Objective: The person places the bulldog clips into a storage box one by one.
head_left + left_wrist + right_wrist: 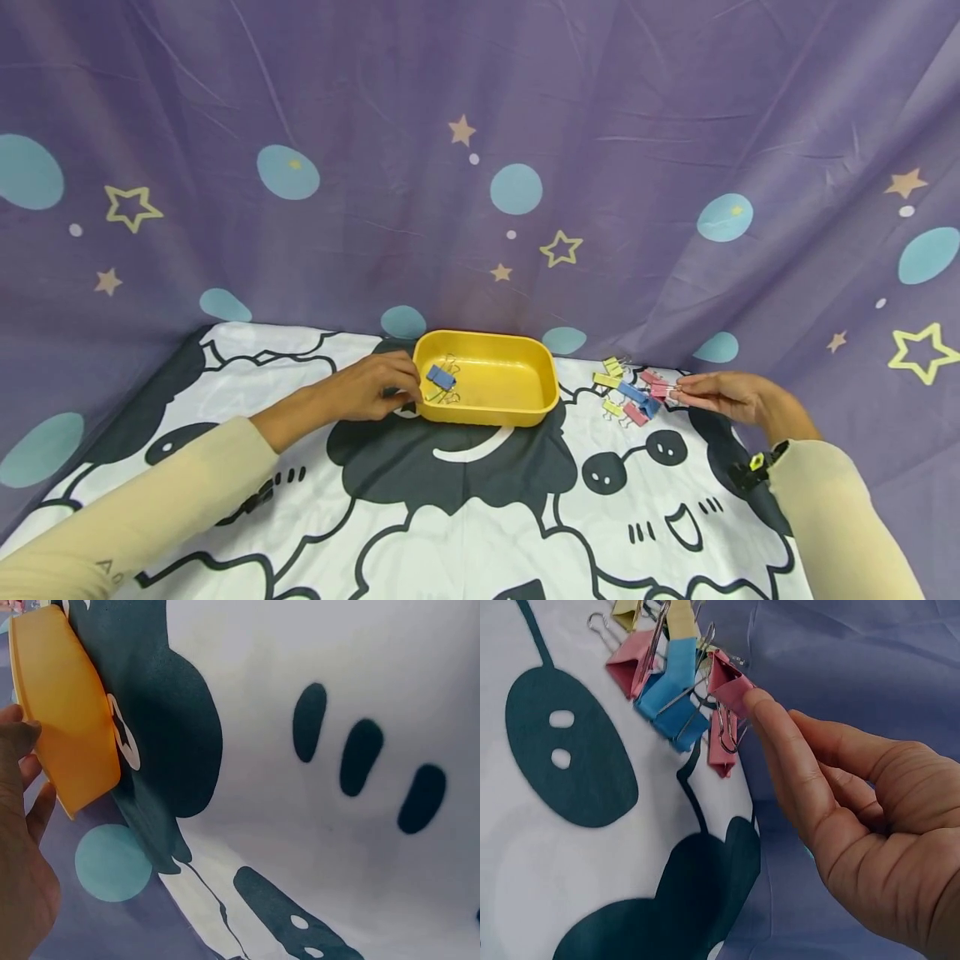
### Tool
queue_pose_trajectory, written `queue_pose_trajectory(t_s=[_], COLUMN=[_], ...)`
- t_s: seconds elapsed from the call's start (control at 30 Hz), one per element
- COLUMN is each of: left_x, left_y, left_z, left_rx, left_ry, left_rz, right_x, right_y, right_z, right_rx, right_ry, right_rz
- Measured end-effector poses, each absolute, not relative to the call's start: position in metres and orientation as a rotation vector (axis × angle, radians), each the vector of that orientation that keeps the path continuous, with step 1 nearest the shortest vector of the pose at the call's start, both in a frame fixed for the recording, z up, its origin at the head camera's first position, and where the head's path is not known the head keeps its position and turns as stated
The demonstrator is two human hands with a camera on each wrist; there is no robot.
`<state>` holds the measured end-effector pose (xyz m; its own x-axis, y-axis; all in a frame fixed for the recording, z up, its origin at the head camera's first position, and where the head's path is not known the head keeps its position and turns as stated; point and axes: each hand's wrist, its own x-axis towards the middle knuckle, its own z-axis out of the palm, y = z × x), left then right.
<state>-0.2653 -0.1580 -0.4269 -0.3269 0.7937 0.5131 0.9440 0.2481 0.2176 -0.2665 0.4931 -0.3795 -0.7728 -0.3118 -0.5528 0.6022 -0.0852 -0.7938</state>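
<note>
We see our left hand (pixel 375 386), fingers curled, gripping the left end of a yellow tray (pixel 480 415); a blue clip (pixel 441 377) lies inside. Well to the right, our right hand (pixel 731 396) pinches a pink clip (pixel 731 684) between nearly straight fingers, beside clustered clips (pixel 634 395) on patterned cloth (pixel 450 550).
</note>
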Motion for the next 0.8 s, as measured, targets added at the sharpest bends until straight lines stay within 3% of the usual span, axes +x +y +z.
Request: queue_pose_trajectory(t_s=[0.8], left_x=[-0.263], left_y=[-0.157], left_z=[-0.423], left_rx=[-1.583], left_ry=[-2.296], left_rz=[-0.706], right_x=[-0.287], right_y=[0.424], right_z=[-0.360], right_rx=[0.231], right_ry=[1.719], right_rz=[-1.816])
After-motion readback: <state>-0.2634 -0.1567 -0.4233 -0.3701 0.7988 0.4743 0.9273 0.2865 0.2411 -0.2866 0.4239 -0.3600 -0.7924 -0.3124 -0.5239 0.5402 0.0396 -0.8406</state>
